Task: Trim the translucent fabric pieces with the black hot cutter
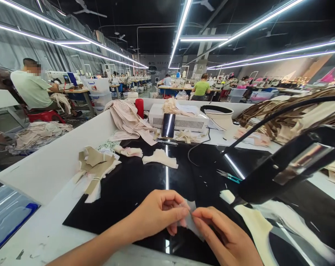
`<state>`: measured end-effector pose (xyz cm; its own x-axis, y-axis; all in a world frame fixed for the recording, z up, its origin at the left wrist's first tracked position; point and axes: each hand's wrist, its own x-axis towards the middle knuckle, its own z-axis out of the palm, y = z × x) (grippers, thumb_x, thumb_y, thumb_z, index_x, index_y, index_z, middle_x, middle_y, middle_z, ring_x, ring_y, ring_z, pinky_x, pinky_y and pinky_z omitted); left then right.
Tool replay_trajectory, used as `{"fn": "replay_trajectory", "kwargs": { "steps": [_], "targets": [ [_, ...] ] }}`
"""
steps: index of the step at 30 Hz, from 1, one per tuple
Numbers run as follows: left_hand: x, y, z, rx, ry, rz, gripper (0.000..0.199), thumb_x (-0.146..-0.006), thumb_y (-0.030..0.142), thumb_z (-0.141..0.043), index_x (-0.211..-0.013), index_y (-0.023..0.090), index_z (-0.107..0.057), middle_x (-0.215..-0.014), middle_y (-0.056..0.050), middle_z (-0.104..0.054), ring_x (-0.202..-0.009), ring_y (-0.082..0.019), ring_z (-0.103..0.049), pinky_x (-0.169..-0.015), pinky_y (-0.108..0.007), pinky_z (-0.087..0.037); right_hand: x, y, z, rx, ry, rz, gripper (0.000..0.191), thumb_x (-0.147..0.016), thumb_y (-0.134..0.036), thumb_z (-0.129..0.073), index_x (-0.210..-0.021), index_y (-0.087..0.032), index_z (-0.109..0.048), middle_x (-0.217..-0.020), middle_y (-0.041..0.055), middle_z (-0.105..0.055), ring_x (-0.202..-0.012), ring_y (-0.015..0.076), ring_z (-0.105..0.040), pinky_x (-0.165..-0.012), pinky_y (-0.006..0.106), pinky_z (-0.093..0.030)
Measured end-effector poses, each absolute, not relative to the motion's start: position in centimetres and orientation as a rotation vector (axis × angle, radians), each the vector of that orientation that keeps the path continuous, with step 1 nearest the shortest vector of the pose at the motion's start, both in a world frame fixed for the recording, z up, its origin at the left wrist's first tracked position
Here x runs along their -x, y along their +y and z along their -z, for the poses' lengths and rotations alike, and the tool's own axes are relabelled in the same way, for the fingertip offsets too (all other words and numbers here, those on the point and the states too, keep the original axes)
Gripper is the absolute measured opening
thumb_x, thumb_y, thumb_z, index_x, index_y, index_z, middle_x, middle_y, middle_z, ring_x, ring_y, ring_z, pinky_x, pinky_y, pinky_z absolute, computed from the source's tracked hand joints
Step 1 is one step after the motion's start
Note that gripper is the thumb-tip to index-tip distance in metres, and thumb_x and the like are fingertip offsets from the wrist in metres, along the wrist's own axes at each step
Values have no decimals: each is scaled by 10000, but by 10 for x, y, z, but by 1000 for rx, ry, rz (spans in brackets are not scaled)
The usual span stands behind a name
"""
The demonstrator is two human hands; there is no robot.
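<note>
Between my two hands, above the glossy black board point(145, 181), is a small translucent whitish piece of fabric point(191, 210). My left hand point(159, 212) pinches its left edge between thumb and fingers. With thumb and forefinger, my right hand point(220, 231) pinches the same piece from the right; the fingertips of both hands nearly meet. To the right of my right hand lies a cream fabric piece point(254, 225), partly under a black machine arm point(289, 168). Small snips with teal handles point(231, 177) rest on the board beyond my right hand.
Cream cut pieces point(160, 159) and a beige fabric bundle point(97, 162) lie on the board's far and left sides. Behind are a phone point(168, 125), a white vented box point(181, 120) and a red thread cone point(139, 108). A seated person point(33, 87) works at far left.
</note>
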<state>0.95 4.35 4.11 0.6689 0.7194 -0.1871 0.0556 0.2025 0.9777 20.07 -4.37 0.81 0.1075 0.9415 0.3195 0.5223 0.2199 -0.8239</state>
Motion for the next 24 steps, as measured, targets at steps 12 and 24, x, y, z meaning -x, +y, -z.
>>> {"fn": "replay_trajectory", "kwargs": {
  "steps": [12, 24],
  "targets": [
    [2, 51, -28, -2232, 1136, -560, 67, -979, 199, -656, -922, 232, -642, -836, 60, -694, -750, -138, -639, -697, -257, -419, -203, -32, -6, 1321, -1951, 70, 346, -1138, -361, -400, -1083, -252, -723, -864, -6, -787, -726, 111, -790, -690, 152, -620],
    [0, 56, -18, -2682, 1136, -471, 119, -1035, 231, -652, -917, 218, -656, -867, 29, -688, -803, -172, -664, -718, -293, -463, -200, -26, 1, 1438, -2059, 360, 489, -1150, -302, -298, -995, -229, -756, -812, 13, -756, -638, 150, -707, -560, 267, -562]
  ]
}}
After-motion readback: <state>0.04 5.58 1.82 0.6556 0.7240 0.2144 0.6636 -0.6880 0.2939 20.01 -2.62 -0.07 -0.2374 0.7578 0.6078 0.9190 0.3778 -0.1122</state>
